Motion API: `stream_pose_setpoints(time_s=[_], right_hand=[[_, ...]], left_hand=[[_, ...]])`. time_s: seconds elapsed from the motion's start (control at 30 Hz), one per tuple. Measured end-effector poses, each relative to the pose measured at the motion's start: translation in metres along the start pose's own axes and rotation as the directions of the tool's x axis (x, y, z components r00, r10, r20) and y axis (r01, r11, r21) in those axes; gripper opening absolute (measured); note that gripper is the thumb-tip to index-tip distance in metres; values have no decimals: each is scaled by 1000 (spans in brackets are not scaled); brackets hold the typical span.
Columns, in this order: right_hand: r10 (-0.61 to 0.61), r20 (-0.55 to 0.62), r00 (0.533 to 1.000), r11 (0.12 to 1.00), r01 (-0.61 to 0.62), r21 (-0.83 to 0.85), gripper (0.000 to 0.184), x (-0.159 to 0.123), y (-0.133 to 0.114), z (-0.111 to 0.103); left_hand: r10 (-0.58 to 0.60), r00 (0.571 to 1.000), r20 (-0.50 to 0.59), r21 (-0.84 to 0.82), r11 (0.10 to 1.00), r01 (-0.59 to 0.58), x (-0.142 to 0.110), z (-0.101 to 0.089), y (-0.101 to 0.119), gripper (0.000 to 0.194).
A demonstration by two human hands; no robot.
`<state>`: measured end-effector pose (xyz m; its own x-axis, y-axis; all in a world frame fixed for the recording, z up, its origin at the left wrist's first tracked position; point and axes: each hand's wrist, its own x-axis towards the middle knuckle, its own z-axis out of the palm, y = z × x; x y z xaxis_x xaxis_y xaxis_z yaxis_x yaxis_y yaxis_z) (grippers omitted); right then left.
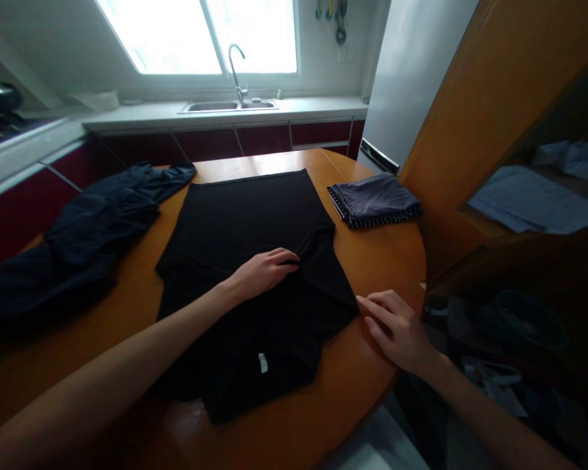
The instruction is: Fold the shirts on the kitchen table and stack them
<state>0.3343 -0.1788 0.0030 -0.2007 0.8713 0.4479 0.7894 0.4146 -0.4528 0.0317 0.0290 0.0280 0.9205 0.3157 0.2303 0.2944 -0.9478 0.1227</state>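
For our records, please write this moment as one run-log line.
Left hand: on black shirt; right hand: at shirt's right edge; shirt: spread on table; folded clothes: beyond right hand

The T-shirt (245,215) lies spread on the table (372,261), label (263,363) toward the near end. The left hand (267,272) is over its middle; the right hand (396,329) is at its right-hand sleeve (340,307). Left of it, also on the table: a second garment (88,225). Far right on the table: folded clothes (377,196). Behind the table: counter (323,106) with inset sink (210,106) and faucet (234,68), below the window (255,32). Refrigerator (416,72) stands right of the counter. Papers (534,196) lie further right, beyond the table.
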Motion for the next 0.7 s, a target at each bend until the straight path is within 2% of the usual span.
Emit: stream_pose_setpoints(time_s=[0.2,0.3,0.4,0.47,0.57,0.7], right_hand=[[-63,195,979,995,77,-64,41,4,0,-6],[-51,142,988,999,51,5,48,4,8,-3],[10,61,998,999,-12,43,52,6,15,1],[-26,146,989,999,22,31,53,10,14,1],[-87,317,944,995,96,-11,55,15,9,0],[-76,371,925,995,97,-36,59,16,6,0]], left_hand=[[-11,1000,4,6,1000,11,0,-5,-1,33],[-19,1000,24,-1,1000,19,1,-11,0,31],[-66,998,-12,-34,997,66,6,-18,4,35],[-75,997,-21,-56,996,73,10,-19,7,40],[-45,995,84,-76,996,51,13,-15,8,46],[-87,969,233,-92,990,111,6,-6,-2,51]])
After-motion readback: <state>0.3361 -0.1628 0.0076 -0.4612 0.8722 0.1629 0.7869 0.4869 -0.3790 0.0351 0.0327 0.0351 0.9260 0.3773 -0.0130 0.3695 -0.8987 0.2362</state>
